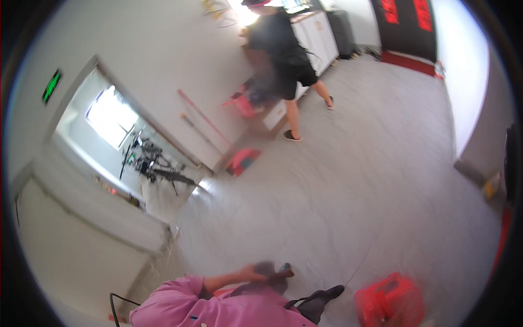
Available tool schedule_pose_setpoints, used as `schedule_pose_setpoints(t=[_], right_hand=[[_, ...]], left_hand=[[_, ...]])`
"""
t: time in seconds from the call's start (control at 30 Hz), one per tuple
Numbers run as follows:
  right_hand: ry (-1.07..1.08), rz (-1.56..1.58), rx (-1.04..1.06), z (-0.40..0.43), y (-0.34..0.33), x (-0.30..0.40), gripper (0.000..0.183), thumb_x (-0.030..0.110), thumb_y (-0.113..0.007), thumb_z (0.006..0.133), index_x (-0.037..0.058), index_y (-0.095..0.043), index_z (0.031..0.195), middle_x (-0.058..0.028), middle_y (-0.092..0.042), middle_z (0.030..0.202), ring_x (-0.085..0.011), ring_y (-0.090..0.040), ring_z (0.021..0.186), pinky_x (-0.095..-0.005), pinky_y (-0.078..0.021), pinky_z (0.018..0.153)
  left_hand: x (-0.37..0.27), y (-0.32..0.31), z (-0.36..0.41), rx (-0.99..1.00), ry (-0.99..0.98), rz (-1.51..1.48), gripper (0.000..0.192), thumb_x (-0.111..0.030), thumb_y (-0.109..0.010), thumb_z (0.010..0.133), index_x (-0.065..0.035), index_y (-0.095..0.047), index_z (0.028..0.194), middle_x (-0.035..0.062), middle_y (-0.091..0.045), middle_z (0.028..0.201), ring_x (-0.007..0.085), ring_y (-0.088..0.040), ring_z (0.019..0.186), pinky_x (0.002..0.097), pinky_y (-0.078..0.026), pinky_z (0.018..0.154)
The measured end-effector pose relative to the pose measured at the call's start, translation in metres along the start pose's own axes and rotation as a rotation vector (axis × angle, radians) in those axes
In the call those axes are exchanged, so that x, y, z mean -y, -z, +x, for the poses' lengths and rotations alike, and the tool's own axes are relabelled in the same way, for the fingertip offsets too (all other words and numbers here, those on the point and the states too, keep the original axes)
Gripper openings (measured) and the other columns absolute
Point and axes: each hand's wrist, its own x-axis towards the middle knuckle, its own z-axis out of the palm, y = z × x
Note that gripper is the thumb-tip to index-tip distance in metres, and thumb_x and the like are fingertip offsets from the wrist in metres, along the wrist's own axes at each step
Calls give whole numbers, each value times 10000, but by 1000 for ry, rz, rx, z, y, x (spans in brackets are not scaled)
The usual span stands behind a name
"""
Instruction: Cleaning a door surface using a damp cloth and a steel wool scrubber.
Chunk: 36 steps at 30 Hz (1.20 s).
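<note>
My left hand (pixel 255 273) is in front of my body at the bottom centre, over my dark trousers, beside a small dark object that I cannot make out; blur hides the fingers. At the bottom right a red plastic bag (pixel 398 300) hangs or stands beside me. My right hand (pixel 394 323) shows only in part at the frame's bottom edge, against the bag; its fingers are mostly hidden. My dark shoe (pixel 335 291) is on the pale floor between my body and the bag.
Another person (pixel 282 53) in black stands by white cabinets (pixel 316 39). A red dustpan (pixel 244 161) and long handles lean near the wall. A bicycle (pixel 153 161) stands beyond the doorway at left. A yellowish item (pixel 491 186) is at the right wall.
</note>
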Motion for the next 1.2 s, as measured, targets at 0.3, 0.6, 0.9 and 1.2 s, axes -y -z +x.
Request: schedule_pose_setpoints(t=[0.3, 0.6, 0.9, 1.2], right_hand=[[546, -110, 426, -11, -79, 164, 346, 225, -463, 788, 38, -513, 1074, -197, -529, 1048, -333, -496, 982, -414, -391, 838], [955, 425, 1151, -15, 25, 570, 212, 98, -507, 796, 3, -537, 983, -98, -584, 805, -175, -578, 684, -276, -483, 587], [1778, -614, 1098, 86, -48, 691, 107, 113, -490, 791, 30, -537, 838, -81, -544, 707, -181, -564, 604, -281, -457, 487], [1276, -555, 1569, -116, -103, 854, 304, 328, -505, 807, 63, -519, 953, -72, -573, 741, -154, -552, 553, -256, -450, 439]], left_hand=[[46, 38, -80, -158, -66, -552, 528, -275, -639, 717, -43, -459, 1156, 51, -506, 1157, 158, -460, 1062, 286, -358, 901], [209, 28, -76, -590, -454, -1068, 312, -137, -649, 623, -37, -584, 912, 59, -604, 869, 145, -550, 862, 287, -434, 723], [249, -19, -159, -1292, 164, -913, 539, -165, -676, 669, -73, -476, 1161, 49, -582, 1016, 114, -526, 925, 270, -424, 826], [205, -90, -151, -1631, 337, -1713, 451, -202, -647, 658, -42, -526, 1063, 25, -553, 903, 119, -502, 838, 259, -412, 760]])
